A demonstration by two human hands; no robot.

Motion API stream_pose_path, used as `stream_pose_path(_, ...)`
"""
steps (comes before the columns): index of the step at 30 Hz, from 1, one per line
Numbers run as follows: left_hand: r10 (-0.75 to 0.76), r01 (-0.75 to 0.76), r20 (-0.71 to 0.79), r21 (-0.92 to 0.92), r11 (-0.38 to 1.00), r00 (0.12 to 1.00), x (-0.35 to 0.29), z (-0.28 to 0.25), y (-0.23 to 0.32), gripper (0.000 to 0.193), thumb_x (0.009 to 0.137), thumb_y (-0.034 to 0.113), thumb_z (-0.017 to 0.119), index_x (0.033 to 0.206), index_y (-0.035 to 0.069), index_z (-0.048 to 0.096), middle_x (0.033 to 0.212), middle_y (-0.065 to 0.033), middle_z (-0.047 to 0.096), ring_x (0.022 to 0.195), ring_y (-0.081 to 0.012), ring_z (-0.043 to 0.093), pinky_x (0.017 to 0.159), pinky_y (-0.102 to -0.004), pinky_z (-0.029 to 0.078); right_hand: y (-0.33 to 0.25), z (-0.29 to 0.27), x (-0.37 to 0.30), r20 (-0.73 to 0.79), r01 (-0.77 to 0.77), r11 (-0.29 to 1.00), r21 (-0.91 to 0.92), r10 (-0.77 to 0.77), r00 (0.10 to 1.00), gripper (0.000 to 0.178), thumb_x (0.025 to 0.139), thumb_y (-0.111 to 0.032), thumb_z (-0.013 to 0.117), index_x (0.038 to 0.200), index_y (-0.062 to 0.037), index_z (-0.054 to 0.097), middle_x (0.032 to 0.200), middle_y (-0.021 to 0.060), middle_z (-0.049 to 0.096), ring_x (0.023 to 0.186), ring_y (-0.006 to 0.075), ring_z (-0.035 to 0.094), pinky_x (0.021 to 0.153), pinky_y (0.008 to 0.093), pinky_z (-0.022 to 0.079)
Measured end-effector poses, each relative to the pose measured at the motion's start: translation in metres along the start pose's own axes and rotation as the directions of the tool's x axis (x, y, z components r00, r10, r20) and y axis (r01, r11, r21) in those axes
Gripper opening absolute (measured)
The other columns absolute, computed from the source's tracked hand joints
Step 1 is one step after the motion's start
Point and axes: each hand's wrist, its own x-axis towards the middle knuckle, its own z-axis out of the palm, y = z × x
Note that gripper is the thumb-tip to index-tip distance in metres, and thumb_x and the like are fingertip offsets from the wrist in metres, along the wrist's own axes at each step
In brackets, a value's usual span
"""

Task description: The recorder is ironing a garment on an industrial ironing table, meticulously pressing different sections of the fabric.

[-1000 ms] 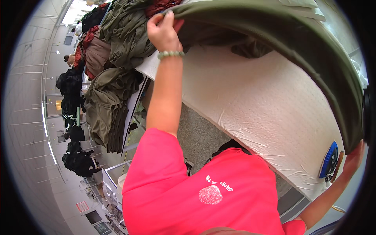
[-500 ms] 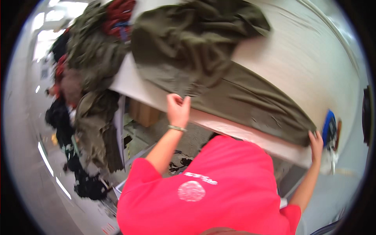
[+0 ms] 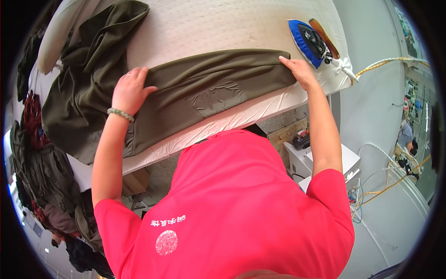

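Observation:
An olive-green garment lies across the padded white table, one long sleeve or leg stretched flat to the right. A shinier rectangular patch sits on that length. My left hand, with a beaded bracelet at its wrist, rests on the cloth near the bunched part, fingers flat and thumb spread. At the far right end of the length, my right hand pinches the edge of the cloth. Part of its fingers is hidden. Loose folds of the same garment pile up at the left.
Beyond my right hand, an iron with a blue base and brown handle rests on the white table. Cords run off to the right. Dark clothes hang at the left. A white box-like unit stands below the table's right end.
My view has swung right. My left hand has gone from a curled grip at the garment's near edge to lying on top of it; my right hand still holds the end.

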Motion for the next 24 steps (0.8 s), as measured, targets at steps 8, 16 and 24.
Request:
stream_pose_path(8,-0.039,0.016,0.109,0.203,0.979,0.993,-0.006,-0.009,-0.034,0.055,0.079,0.041,0.080,0.118,0.006,0.061,0.108,-0.0092,0.064,0.102,-0.0301,0.062,0.091,-0.0399,0.048,0.012,-0.005,0.001,0.077,0.038,0.994,0.099,-0.046,0.996,0.035,0.096,-0.035,0.073,0.100,-0.0006,0.075,0.096,0.0018,0.074,0.086,0.0089,0.064,0.080,0.0250,0.049)
stream_pose_path(16,-0.058,0.049,0.048,0.174,0.983,0.997,-0.009,-0.011,-0.034,0.052,0.072,0.040,0.084,0.108,0.007,0.064,0.103,-0.0076,0.063,0.102,-0.0284,0.060,0.092,-0.0405,0.046,0.015,-0.003,-0.001,0.070,0.060,0.978,0.198,-0.075,0.995,0.028,0.096,-0.027,0.074,0.105,-0.0009,0.074,0.101,0.0020,0.074,0.088,0.0084,0.065,0.081,0.0248,0.050)
stream_pose_path(24,-0.153,0.088,0.261,0.246,0.965,0.953,-0.001,-0.020,-0.041,0.050,0.069,0.033,0.086,0.107,0.008,0.066,0.100,-0.0072,0.063,0.099,-0.0293,0.060,0.091,-0.0410,0.045,0.033,-0.009,0.009,0.110,0.201,0.979,0.045,-0.205,0.973,0.029,0.098,-0.025,0.072,0.109,0.0009,0.073,0.099,0.0013,0.073,0.087,0.0069,0.063,0.080,0.0237,0.050)
